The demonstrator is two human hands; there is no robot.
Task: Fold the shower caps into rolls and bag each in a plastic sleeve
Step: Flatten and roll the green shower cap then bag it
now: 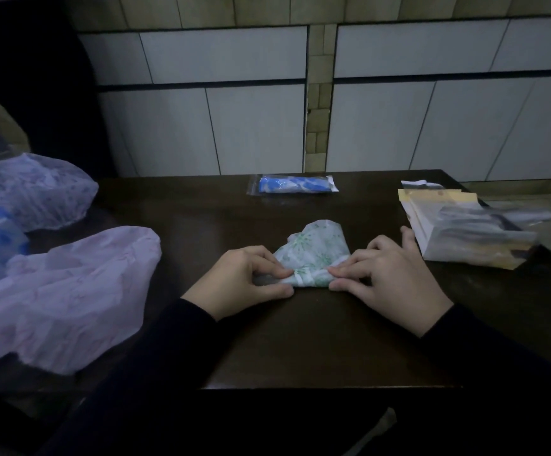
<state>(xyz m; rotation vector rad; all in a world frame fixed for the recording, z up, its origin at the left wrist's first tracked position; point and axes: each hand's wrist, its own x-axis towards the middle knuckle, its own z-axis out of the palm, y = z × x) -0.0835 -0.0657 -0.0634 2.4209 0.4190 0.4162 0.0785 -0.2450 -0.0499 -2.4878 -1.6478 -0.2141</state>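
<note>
The green-print shower cap (313, 255) is pinched at its near edge by left hand (251, 278) and right hand (389, 281); its unrolled tip points away, toward the bagged blue roll (292, 184).

A dark wooden worktop (316, 340) stood before a white-tiled wall (251, 126) at twelve o'clock, crossed by dark lines.

Green-print shower cap (313, 255) (half-rolled) between fingers (275, 273)

Thin crinkled plastic shower cap (313, 248) on dark glossy wooden table (316, 340); clear shiny plastic sleeve (292, 184).
</note>
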